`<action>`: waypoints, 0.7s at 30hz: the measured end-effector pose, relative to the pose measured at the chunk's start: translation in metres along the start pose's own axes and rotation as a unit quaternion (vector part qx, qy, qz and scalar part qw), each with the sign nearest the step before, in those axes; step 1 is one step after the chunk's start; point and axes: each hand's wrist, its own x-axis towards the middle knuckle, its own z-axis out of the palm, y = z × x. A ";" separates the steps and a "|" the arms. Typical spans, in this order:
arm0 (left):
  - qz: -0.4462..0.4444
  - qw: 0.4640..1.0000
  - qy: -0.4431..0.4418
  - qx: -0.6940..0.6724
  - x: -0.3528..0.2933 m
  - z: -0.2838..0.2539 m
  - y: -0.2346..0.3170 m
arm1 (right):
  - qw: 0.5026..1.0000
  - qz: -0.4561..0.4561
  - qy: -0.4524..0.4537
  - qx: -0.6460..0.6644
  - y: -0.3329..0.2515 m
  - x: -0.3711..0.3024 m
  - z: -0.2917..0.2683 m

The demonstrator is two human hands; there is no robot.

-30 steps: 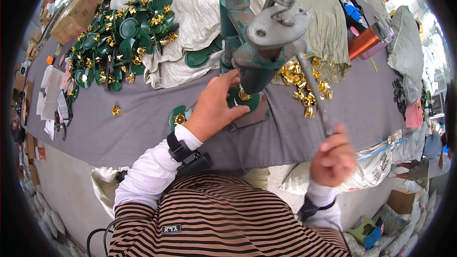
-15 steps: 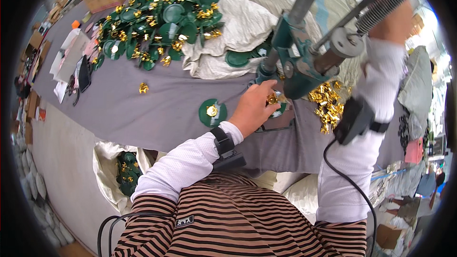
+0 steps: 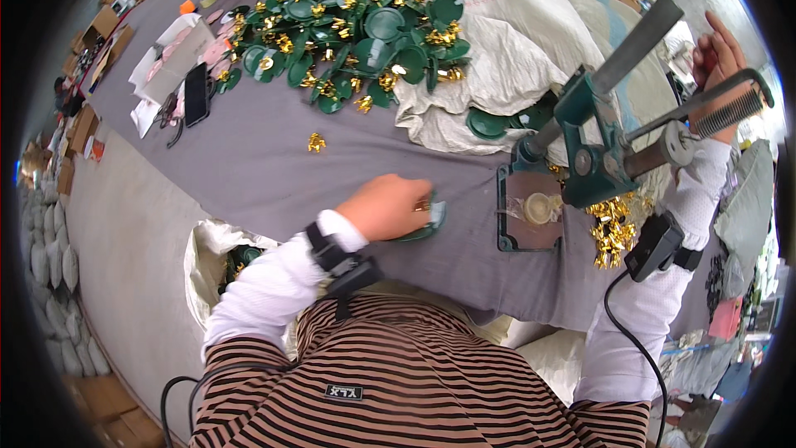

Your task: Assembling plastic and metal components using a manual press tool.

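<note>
My left hand (image 3: pixel 388 206) is low over the grey cloth, its fingers closed at a green round disc (image 3: pixel 438 217) with a gold piece on it. Part of the disc is hidden beneath the fingers, so I cannot tell whether more than one is there. My right hand (image 3: pixel 720 56) is raised at the far right, fingers stretched out, with something red against its palm by the lever (image 3: pixel 705 104) of a green hand press (image 3: pixel 589 145). On the press's base plate (image 3: pixel 516 241) sits a pale round seat (image 3: pixel 539 208) with clear tape-like film.
Green discs with gold pieces (image 3: pixel 365 29) are heaped at the back, beside a white woven sack (image 3: pixel 506 41). Loose gold pieces (image 3: pixel 612 232) lie right of the press; another gold piece (image 3: pixel 316 143) lies alone. A phone (image 3: pixel 196 95) is at the left; an open sack (image 3: pixel 203 265) stands below.
My left hand has moved left from the press base to the disc on the cloth. The base now shows no green disc. My right hand's fingers have straightened at the lever. The view has shifted.
</note>
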 end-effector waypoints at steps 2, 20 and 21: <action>-0.023 1.000 -0.009 0.007 -0.036 -0.024 -0.021 | 0.999 0.018 0.018 -0.026 -0.001 -0.004 0.001; -0.291 0.858 0.423 -0.014 0.051 -0.086 -0.209 | 0.998 0.025 0.062 -0.016 -0.003 -0.008 0.019; -0.285 0.867 0.406 -0.043 0.071 -0.083 -0.206 | 0.997 0.007 0.065 -0.048 -0.017 -0.008 0.004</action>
